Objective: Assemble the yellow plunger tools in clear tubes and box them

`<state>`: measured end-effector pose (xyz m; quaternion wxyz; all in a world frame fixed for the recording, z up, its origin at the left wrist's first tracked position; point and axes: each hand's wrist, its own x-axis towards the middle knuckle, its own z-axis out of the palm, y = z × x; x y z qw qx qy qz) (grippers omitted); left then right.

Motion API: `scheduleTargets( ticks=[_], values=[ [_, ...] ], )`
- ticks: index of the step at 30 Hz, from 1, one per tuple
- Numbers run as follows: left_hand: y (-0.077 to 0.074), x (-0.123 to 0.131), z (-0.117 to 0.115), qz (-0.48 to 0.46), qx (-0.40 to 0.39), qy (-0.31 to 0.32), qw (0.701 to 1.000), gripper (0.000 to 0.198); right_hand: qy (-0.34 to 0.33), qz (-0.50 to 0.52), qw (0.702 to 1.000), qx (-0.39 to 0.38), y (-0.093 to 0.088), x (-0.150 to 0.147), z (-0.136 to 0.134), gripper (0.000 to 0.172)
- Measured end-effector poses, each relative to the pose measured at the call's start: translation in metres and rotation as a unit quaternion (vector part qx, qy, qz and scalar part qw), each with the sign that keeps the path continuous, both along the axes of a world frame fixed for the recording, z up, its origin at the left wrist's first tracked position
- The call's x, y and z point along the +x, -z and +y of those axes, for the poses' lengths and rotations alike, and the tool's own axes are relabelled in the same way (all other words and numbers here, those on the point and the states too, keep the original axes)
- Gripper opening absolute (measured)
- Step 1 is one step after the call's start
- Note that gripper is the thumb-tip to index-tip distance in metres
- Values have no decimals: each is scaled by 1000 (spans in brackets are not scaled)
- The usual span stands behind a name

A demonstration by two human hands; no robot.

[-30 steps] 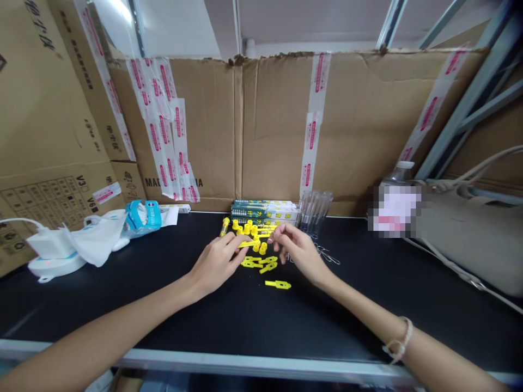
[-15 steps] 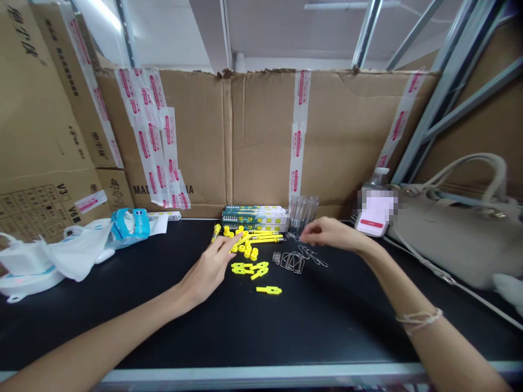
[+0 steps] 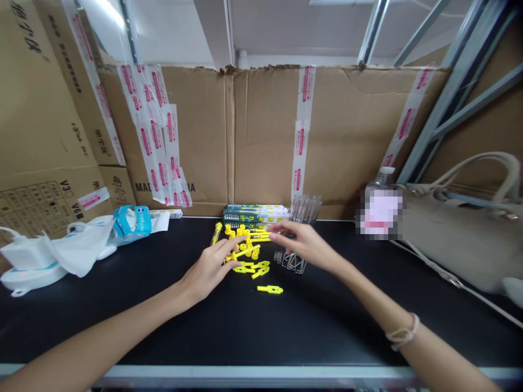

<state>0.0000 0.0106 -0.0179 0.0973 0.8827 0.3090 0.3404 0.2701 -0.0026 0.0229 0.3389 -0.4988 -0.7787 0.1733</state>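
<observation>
A loose pile of bright yellow plastic parts (image 3: pixel 246 253) lies flat on the black tabletop (image 3: pixel 171 326), mixing short round pegs, notched flat bars and thin rods. A single notched yellow plastic bar (image 3: pixel 269 289) lies apart at the pile's 5 o'clock, and a slim yellow tube (image 3: pixel 216 234) lies at its 10 o'clock. The left hand (image 3: pixel 210 269) spreads its fingers (image 3: pixel 235 245) over the pile from 8 o'clock. The right hand (image 3: pixel 304 245) comes in from 3 o'clock, its fingertips (image 3: pixel 273 235) drawn together beside the rods' ends, above bent silver wire frames (image 3: pixel 293 262).
</observation>
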Motion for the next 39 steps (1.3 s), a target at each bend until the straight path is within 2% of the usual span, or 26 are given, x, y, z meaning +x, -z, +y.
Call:
scheduleTargets(
  ticks=[4,7,11,19,26,33,39],
  values=[
    [-2,0,-5,-1,2,15,1000,59,-64,14,995,70,22,-58,-14,39],
    [-6,1,-12,10,2,39,999,61,-91,16,992,81,36,-76,-18,29],
    [-12,3,-18,21,31,49,998,53,-92,32,990,106,37,-72,-15,25],
    [-16,2,-8,-13,83,2,996,20,-25,45,986,158,23,-47,-4,21],
    [-4,7,-4,9,86,-35,996,26,-10,25,983,184,31,-51,-1,6],
    [-5,7,-5,69,93,-98,988,28,-9,-33,967,253,36,-57,-8,20],
    [-12,6,-7,121,95,-131,979,28,-20,-63,963,262,39,-60,-12,18]
  ],
)
